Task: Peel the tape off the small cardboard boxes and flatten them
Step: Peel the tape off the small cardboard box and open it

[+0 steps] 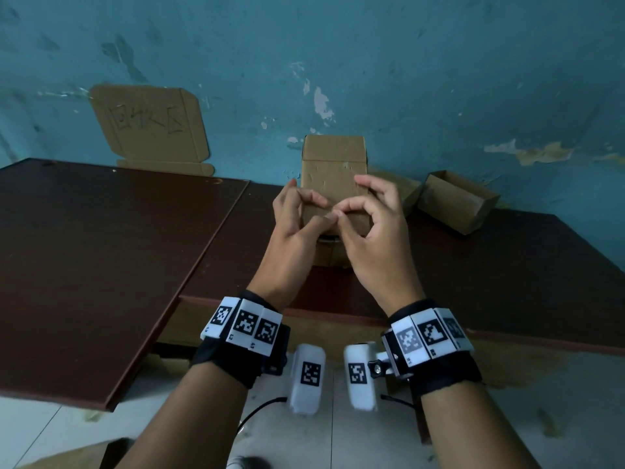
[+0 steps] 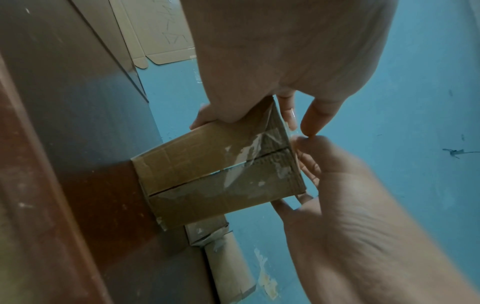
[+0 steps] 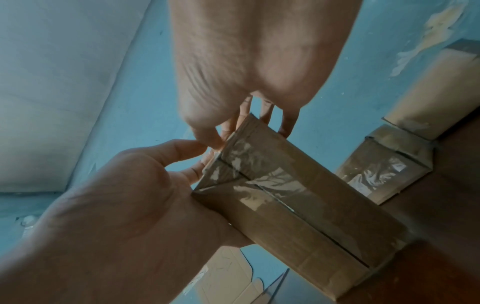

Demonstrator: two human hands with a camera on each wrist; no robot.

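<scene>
On the dark brown surface [image 1: 101,252] stands the small cardboard box [image 1: 333,170] I am working on, on its end, long side pointing up, right in front of both my hands. Its taped seam [image 3: 262,181] runs up the side facing me. My left hand [image 1: 294,238] grips the box's left edge with curled fingers. My right hand [image 1: 375,238] is at the top corner, fingers [image 3: 205,133] bent and picking at the shiny tape there; I think the tape end must lift first. Another box [image 1: 456,204] lies to the right. A flat cardboard sign [image 1: 152,126] leans on the blue wall [image 1: 439,62], with handwriting I cannot read.
</scene>
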